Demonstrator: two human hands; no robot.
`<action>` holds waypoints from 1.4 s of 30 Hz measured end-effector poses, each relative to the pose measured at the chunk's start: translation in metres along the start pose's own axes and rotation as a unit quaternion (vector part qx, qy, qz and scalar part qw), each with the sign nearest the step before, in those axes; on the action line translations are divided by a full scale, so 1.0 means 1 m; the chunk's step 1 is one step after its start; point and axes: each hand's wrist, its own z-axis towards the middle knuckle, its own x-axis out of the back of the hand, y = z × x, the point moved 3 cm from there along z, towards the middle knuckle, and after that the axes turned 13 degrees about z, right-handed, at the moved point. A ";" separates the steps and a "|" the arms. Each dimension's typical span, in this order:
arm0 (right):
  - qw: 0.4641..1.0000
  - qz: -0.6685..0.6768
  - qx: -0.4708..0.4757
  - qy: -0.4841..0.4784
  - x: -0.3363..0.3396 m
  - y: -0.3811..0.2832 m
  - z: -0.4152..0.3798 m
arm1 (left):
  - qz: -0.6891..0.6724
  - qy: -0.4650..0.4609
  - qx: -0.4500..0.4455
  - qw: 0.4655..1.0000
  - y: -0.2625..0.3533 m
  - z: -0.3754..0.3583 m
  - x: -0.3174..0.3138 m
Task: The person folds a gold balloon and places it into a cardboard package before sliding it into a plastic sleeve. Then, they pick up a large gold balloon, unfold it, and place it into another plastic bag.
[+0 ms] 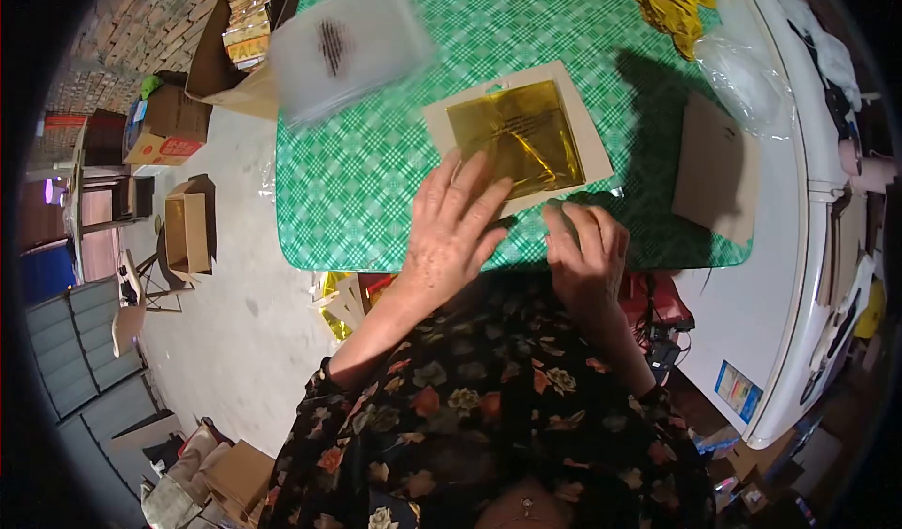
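A shiny gold foil packet (526,125) lies flat on a beige cardboard sheet (581,106) near the table's front edge. Faint dark print shows on the packet, and its lower part is creased. My left hand (451,224) is open, its fingers spread over the lower left of the packet and the sheet. Close to the sheet's lower right edge, my right hand (587,247) has its fingers curled and drawn together. Whatever they may pinch is hidden. A blurred, clear plastic stack (348,50) with a dark mark sits at the table's upper left.
A green checked cloth (357,181) covers the table. Yellow crumpled foil (667,7), a clear plastic bag (742,83) and another cardboard piece (714,167) lie on the right. Opened cartons (188,228) stand on the floor at left. A white appliance (799,247) borders the right side.
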 end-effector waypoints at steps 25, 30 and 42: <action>0.993 -0.054 -0.084 -0.064 -0.015 0.002 0.003 | 0.061 -0.075 -0.005 0.995 0.001 0.007 -0.028; 0.996 -0.016 -0.070 -0.050 -0.016 0.003 0.000 | 0.044 -0.068 0.000 0.997 -0.001 0.006 -0.028; 0.994 -0.053 -0.064 -0.069 -0.024 -0.003 -0.001 | 0.030 -0.081 0.003 0.996 -0.002 0.007 -0.026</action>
